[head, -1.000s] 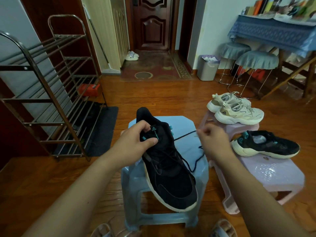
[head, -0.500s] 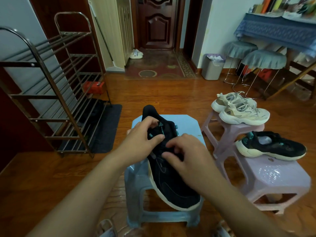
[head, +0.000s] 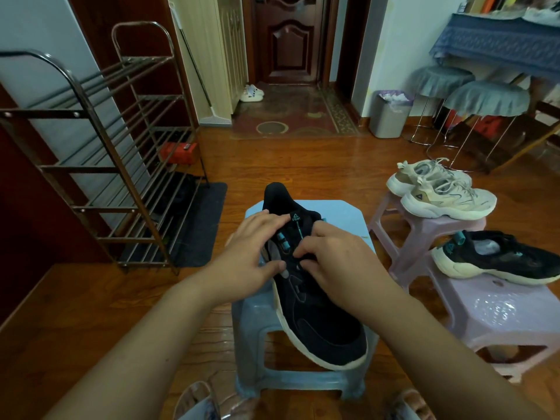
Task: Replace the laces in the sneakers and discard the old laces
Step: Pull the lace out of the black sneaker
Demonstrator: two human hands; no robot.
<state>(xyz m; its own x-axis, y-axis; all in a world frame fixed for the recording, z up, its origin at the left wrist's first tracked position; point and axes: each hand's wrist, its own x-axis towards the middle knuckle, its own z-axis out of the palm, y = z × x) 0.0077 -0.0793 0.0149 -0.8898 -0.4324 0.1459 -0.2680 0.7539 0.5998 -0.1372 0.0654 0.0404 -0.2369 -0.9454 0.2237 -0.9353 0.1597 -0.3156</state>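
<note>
Black sneakers number two, cream sneakers (head: 445, 192) two; left hand (head: 251, 256) grips one black sneaker (head: 315, 301); right hand (head: 339, 262) pinches its lacing.

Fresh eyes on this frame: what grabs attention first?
Both hands, left hand and right hand, work at the lace area of a black sneaker lying on the blue stool at centre. Its mate sits on a pink stool to the right, with a beige pair behind it.
</note>
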